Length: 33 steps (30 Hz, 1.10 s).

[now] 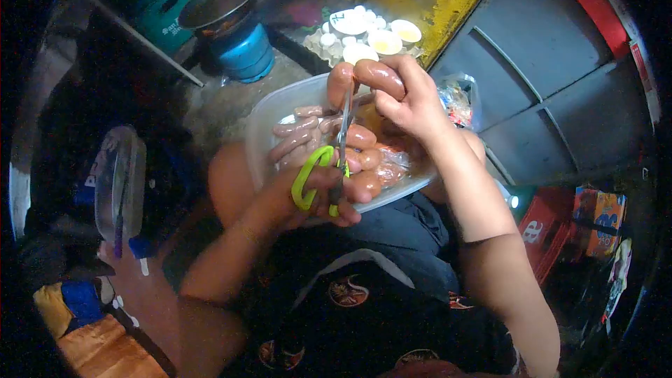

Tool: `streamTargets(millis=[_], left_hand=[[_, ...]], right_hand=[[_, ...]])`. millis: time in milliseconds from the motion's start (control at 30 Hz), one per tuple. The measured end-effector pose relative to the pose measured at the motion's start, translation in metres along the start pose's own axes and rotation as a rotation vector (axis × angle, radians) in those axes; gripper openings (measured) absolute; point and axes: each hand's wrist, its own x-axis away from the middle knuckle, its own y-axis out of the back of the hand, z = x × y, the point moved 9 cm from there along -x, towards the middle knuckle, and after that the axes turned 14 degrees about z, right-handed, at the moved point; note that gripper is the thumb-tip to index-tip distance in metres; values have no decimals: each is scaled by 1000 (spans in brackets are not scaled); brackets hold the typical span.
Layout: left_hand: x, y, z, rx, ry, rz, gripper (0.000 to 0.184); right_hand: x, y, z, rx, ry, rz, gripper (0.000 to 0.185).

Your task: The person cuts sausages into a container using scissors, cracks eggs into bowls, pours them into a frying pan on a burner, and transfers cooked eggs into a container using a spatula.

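My left hand (315, 196) grips scissors (344, 129) with lime-green handles, their blades pointing up. The blade tips are at the joint between two linked red sausages (380, 78). My right hand (413, 101) pinches the right-hand sausage of that pair; the other hangs to its left. Beneath both hands a clear plastic tub (262, 115) rests on my lap. Thin, paler sausages (294, 141) lie in its left part. Plump red sausages (360, 136) fill the right part, some in clear plastic wrap (393, 168).
Beyond the tub sits a tray (315, 45) of eggs and white bowls (385, 42). A dark pan (220, 3) stands on a blue gas canister (248, 56) at the back left. Grey panels (518, 63) and a red crate (542, 227) are on the right.
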Motion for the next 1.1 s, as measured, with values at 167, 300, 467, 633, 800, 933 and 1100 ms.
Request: streamTargets(millis=[167, 300, 467, 633, 800, 933, 1100], left_hand=[[-9, 3, 10, 176, 17, 56, 62], [-7, -11, -1, 155, -69, 78, 53], [-6, -8, 9, 77, 63, 18, 50], [-5, -2, 12, 8, 80, -18, 42], [-8, -6, 12, -123, 90, 20, 40], [-4, -6, 15, 24, -6, 114, 44], [14, 2, -8, -283, -318, -71, 60]], right_hand=[[2, -2, 26, 8, 239, 73, 37], [6, 2, 36, -47, 397, 130, 42], [7, -6, 41, -37, 457, 200, 44], [0, -5, 32, -42, 316, 340, 39], [-1, 23, -47, -436, -148, 262, 34], [0, 43, -104, -115, -477, 33, 36], [14, 0, -135, 65, -684, 347, 42]])
